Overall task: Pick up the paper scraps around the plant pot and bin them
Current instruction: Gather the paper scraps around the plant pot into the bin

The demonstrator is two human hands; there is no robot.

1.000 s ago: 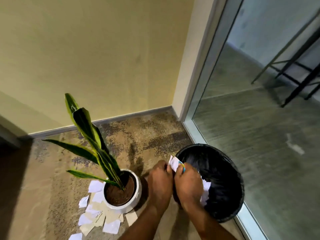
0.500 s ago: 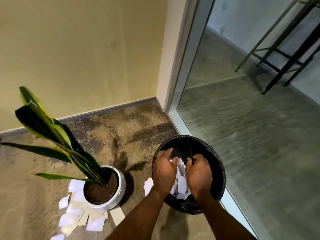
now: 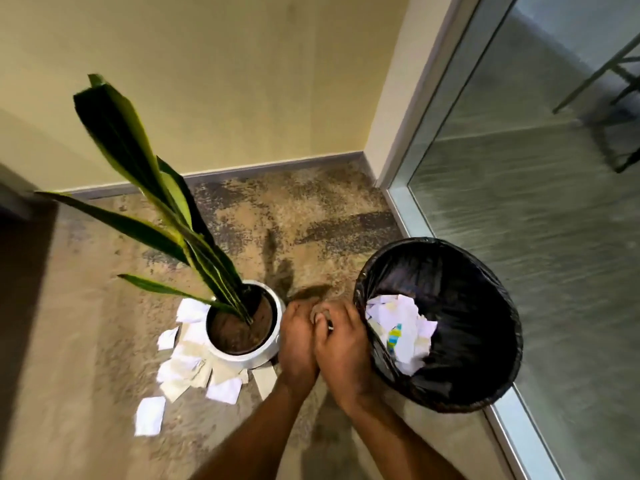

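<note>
1. Hands: the left hand [image 3: 298, 336] and right hand [image 3: 341, 344] are pressed together low between the white round plant pot [image 3: 244, 327] and the black bag-lined waste bin [image 3: 440, 323]. Fingers are curled inward; whether they hold a scrap cannot be told, as the backs of the hands hide the palms.
2. Scraps, binned: a heap of torn white paper [image 3: 401, 327], one piece with a blue and green print, lies inside the bin.
3. Scraps, outstanding: loose white and cream paper scraps [image 3: 188, 358] lie fanned on the floor, touching the pot's near and left sides; one lone scrap [image 3: 149, 415] lies apart, nearer the camera.
4. Risks: the long green, yellow-edged leaves [image 3: 145, 188] lean left over the pile, so a reach there may knock the pot. Light scraps may slip from a loose grasp short of the bin. Pieces seemingly tucked under the pot's base may tear or be missed.
5. Surface and room: mottled brown and beige carpet [image 3: 301, 209], a cream wall with grey skirting [image 3: 270, 166], and a glass partition [image 3: 540, 209] just beside the bin.
</note>
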